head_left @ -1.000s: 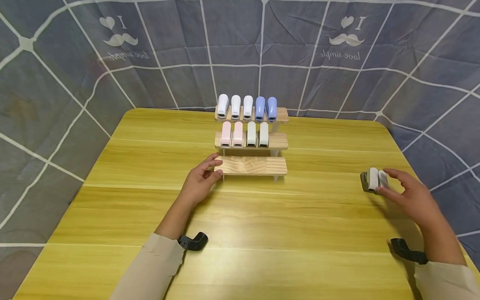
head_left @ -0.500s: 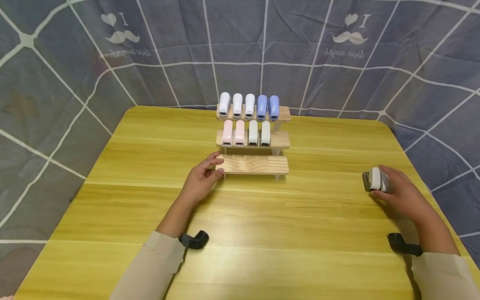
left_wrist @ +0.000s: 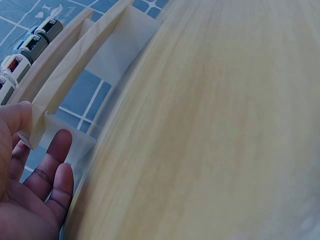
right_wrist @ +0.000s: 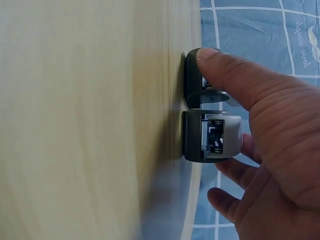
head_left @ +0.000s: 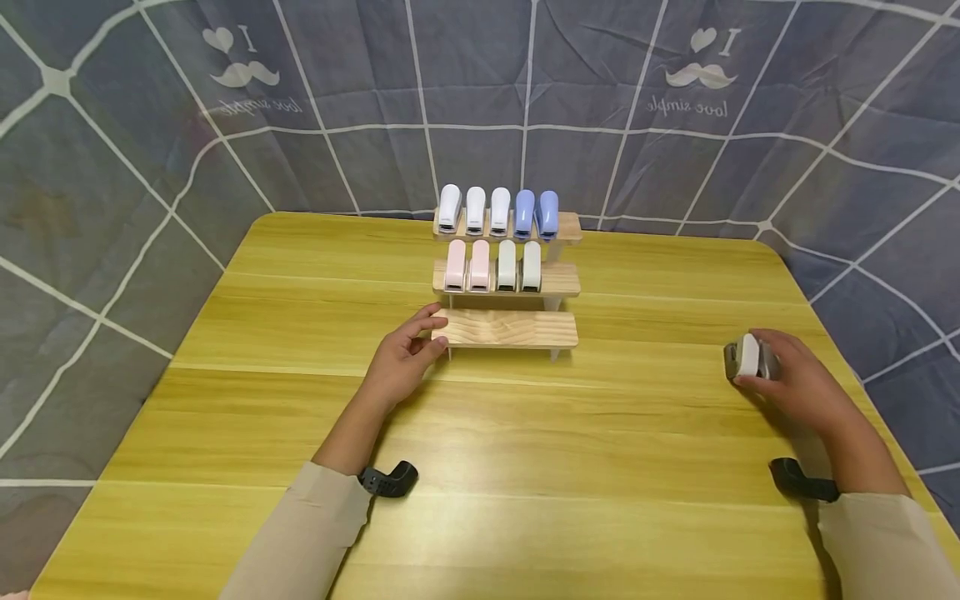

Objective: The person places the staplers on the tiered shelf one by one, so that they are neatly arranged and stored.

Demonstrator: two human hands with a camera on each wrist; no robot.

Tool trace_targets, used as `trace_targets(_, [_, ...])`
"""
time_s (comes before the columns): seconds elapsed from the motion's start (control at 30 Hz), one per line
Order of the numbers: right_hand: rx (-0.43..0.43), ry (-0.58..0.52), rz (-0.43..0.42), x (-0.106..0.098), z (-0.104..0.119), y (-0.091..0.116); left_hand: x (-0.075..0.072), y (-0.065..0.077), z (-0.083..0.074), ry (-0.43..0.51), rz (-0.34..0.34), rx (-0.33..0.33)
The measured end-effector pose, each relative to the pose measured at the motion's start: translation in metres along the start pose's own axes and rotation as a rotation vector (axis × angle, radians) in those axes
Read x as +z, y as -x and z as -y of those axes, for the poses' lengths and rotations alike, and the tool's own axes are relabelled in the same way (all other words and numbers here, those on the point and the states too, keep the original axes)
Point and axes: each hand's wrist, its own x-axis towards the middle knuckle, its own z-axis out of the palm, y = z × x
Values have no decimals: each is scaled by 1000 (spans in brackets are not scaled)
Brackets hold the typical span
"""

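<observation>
My left hand (head_left: pixel 399 364) pinches the left end of the lowest step of a three-step wooden display stand (head_left: pixel 510 328), thumb at its front corner. In the left wrist view the other fingers curl beside its translucent leg (left_wrist: pixel 75 142). At the right of the table my right hand (head_left: pixel 804 390) grips a small white-and-dark stapler (head_left: pixel 747 353), thumb on its front end and fingers round the far end. A second stapler (right_wrist: pixel 231 136) stands right beside it under the palm, largely hidden from the head view. Both staplers sit upright, close to the tabletop.
On the middle step are two pink staplers (head_left: pixel 467 267) and two pale grey-green ones (head_left: pixel 519 267). White staplers (head_left: pixel 475 210) and blue staplers (head_left: pixel 536 214) line the top step. A grey checked cloth (head_left: pixel 480 92) hangs around the wooden table (head_left: pixel 510 467).
My right hand has moved left over the pair of staplers, and its thumb and fingers have closed on the left one. The left hand keeps its hold on the stand.
</observation>
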Motion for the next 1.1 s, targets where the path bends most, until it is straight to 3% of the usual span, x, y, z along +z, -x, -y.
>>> trace_targets(0.23, [85,-74,-17,-2,9,-5,1,1,0,4,6,-6])
trace_targets(0.47, [133,-233,-40,-6,39,-13,0,1,0,2,4,1])
trace_targets(0.73, [-19,-346,-80,3,81,-33,1,1,0,0,1,-3])
trace_targets(1.1, [-159,-465,-59,18,133,-71,1,1,1,12,1,-14])
